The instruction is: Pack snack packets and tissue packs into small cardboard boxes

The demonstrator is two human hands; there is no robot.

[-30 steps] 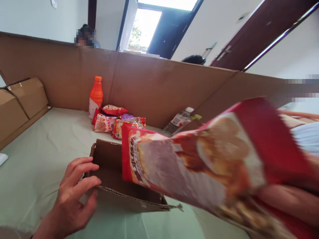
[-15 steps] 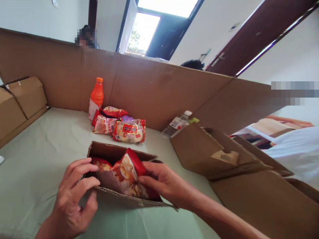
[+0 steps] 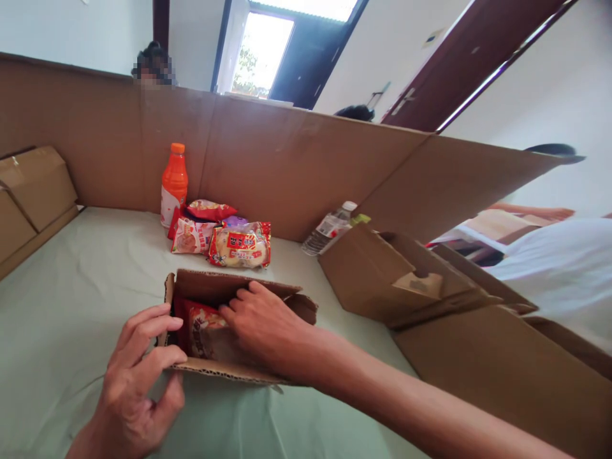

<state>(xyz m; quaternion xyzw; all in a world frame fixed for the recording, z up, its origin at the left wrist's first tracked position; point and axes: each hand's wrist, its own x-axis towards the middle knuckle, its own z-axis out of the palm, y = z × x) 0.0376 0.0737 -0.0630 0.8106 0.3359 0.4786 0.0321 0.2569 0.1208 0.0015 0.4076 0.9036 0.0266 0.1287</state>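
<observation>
A small open cardboard box sits on the pale green cloth in front of me. Inside it lies a red snack packet, its right part hidden by my right hand. That hand reaches into the box with bent fingers closed at the packet; some fingertips are out of sight. At the box's left end, my left hand grips the wall, fingers over the rim and thumb outside. Beyond the box are a red-and-clear bag of round crackers, a pink packet and another red packet.
An orange drink bottle stands behind the packets. A clear bottle leans beside open cardboard boxes on the right. More cardboard stands at far left. A tall cardboard wall runs along the back; a person's head shows beyond it.
My right hand has moved down and left into the box, and the packet it pinched now lies lower inside. My left hand stays at the box's left end. The view has shifted slightly.
</observation>
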